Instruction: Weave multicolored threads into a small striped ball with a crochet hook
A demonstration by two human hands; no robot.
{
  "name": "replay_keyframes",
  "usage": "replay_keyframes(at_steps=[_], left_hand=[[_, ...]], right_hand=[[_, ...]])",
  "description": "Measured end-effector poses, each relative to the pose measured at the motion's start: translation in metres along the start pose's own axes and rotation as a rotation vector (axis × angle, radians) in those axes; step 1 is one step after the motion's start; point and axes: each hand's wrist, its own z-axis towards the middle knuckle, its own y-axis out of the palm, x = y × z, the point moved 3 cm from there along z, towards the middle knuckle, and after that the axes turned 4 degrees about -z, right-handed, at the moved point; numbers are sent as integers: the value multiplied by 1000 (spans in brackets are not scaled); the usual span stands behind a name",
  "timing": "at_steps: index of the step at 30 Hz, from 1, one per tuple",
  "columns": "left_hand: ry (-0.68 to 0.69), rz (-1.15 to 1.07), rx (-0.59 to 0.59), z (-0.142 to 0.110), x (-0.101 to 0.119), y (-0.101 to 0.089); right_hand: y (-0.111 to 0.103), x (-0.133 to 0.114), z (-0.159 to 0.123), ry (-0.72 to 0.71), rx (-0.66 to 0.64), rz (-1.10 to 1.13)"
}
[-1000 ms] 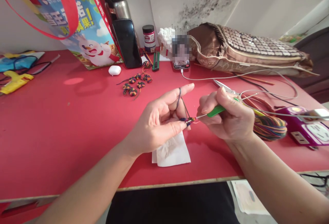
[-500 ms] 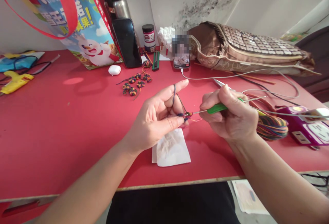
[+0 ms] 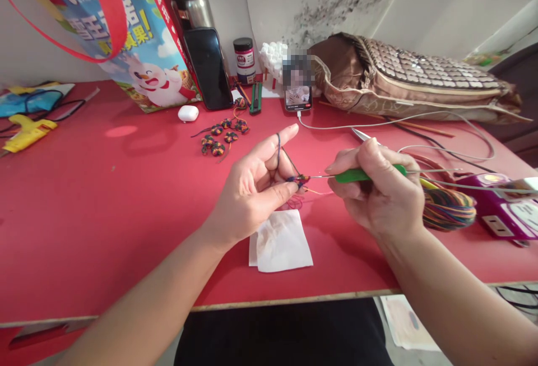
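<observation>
My left hand [image 3: 254,189] pinches a small multicoloured crochet piece [image 3: 299,180] between thumb and fingers. Dark yarn [image 3: 278,150] loops round its raised index finger and runs down to the piece. My right hand [image 3: 378,189] grips the green handle of a crochet hook [image 3: 351,175]. The hook's thin metal shaft points left, its tip at the crochet piece; a second thin rod sticks out of the handle's right end. Below the piece, loose pink yarn [image 3: 293,202] hangs near a folded white tissue [image 3: 286,242]. A ball of multicoloured yarn [image 3: 449,208] lies behind my right wrist.
Several finished crochet pieces [image 3: 218,130] lie left of centre, near a white earbud case [image 3: 188,113] and a green cutter [image 3: 255,98]. Two phones [image 3: 208,69] stand at the back. A brown bag [image 3: 416,74], a purple socket block [image 3: 500,209] and cables occupy the right; a yellow glue gun [image 3: 29,132] lies left.
My right hand has levelled the hook, its rear rod now pointing more straight right. My left hand has shifted slightly left, its index finger a little higher.
</observation>
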Motion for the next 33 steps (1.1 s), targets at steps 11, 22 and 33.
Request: replay_keyframes(at_steps=[11,22,33], left_hand=[[-24,34,185,2,-5,2],[-4,-90,154,2,-8,0],[7,-197,82,1,-7,4]], right_hand=[[9,-15,-28,-380,22,-439],[6,4,-21,-225,62,-138],[12,-3,-25,-347,-30,-223]])
